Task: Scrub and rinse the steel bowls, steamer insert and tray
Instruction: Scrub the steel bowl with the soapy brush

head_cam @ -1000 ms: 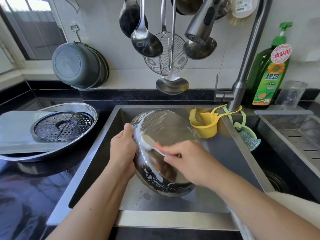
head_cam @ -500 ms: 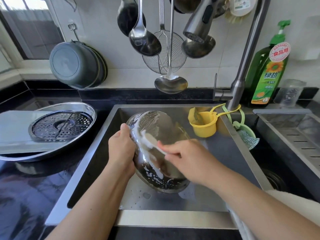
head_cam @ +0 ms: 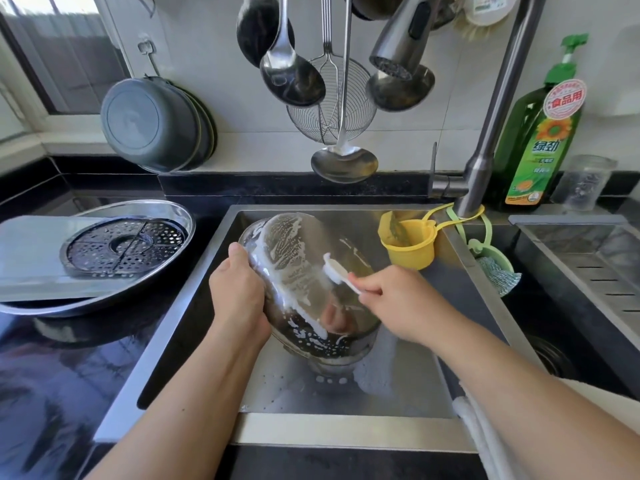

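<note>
Since a moment ago, the right hand (head_cam: 405,299) has slid the little white brush (head_cam: 337,271) further out to the right across the bowl, so more of the brush shows now. Its fingers are curled tight round the thin handle, pinching it.

The left hand (head_cam: 239,299) grips the left edge of the steel bowl (head_cam: 301,285), thumb on top and fingers tucked behind. I think it holds the bowl tipped up on its side like that so the soapy outside faces the brush and the suds can run down into the sink (head_cam: 346,393). White foam streaks the bowl, so it is being scrubbed and has not been rinsed yet.

On the dark worktop (head_cam: 52,375) to the left, the round steamer insert (head_cam: 126,244) with its many holes lies in the big steel tray (head_cam: 104,296). Both look like they are waiting their turn.

The tap (head_cam: 485,161) is not running. Beside it stands a green soap bottle (head_cam: 540,133) with a sunflower on it. Its round red sticker reads 食品用, and the green label reads 绿劲.
</note>
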{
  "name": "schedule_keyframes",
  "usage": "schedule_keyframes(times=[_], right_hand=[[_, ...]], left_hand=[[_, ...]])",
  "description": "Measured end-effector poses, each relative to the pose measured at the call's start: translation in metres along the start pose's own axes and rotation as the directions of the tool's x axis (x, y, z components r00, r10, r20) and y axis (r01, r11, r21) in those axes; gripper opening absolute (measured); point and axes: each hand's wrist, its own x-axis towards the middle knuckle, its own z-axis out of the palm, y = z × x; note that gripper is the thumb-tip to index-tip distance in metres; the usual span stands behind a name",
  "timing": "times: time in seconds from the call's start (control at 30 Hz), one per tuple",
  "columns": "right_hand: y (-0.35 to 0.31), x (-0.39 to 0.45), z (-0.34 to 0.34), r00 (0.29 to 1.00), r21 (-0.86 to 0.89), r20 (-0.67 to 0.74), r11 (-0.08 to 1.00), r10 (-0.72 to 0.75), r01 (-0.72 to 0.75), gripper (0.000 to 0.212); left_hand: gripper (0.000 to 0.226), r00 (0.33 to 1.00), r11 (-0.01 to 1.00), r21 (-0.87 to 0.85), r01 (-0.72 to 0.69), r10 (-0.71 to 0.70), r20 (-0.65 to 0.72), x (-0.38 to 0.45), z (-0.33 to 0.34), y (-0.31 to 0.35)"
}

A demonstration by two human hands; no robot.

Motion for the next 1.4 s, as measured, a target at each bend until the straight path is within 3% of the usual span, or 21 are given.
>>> schedule_keyframes(times=[0.17, 0.3, 0.43, 0.6, 0.77, 0.93, 1.1, 1.3, 1.4], right_hand=[[-0.02, -0.02, 0.009, 0.98, 0.162, 0.096, 0.974, -0.176, 0.159, 0.039], [-0.007, -0.004, 0.002, 0.998, 0.105, 0.021, 0.993, -0.059, 0.057, 0.038], [-0.022, -0.021, 0.009, 0.977, 0.215, 0.135, 0.968, -0.163, 0.132, 0.038], [-0.009, -0.007, 0.004, 0.994, 0.116, 0.091, 0.992, -0.057, 0.046, 0.038], [-0.021, -0.02, 0.011, 0.978, 0.214, 0.144, 0.97, -0.148, 0.115, 0.038], [-0.006, -0.01, 0.002, 0.991, 0.048, 0.129, 0.999, -0.015, 0.009, 0.037], [-0.027, -0.023, 0.01, 0.975, 0.192, 0.17, 0.975, -0.145, 0.111, 0.04], [-0.012, -0.014, 0.0, 0.993, 0.019, 0.12, 1.0, 0.021, -0.023, 0.038], [-0.031, -0.025, 0.007, 0.989, 0.096, 0.128, 0.993, -0.079, 0.067, 0.041]], left_hand=[[0.045, 0.999, 0.998, -0.064, 0.013, -0.016, -0.04, 0.001, -0.003, 0.002], [0.047, 0.998, 0.99, -0.14, 0.034, -0.04, -0.043, -0.001, -0.001, 0.004], [0.043, 0.993, 0.985, -0.161, 0.062, -0.076, -0.086, 0.003, -0.001, 0.001], [0.045, 0.991, 0.977, -0.205, 0.055, -0.079, -0.11, 0.008, -0.003, 0.0], [0.045, 0.993, 0.985, -0.166, 0.038, -0.055, -0.104, 0.002, -0.002, 0.002], [0.046, 0.991, 0.976, -0.217, 0.031, -0.058, -0.12, 0.004, -0.002, 0.002], [0.041, 0.987, 0.986, -0.167, 0.0, -0.027, -0.159, 0.002, -0.004, 0.003], [0.045, 0.986, 0.981, -0.193, -0.026, -0.007, -0.168, 0.0, -0.003, 0.005], [0.044, 0.979, 0.979, -0.203, -0.015, -0.027, -0.201, 0.003, -0.004, 0.004]])
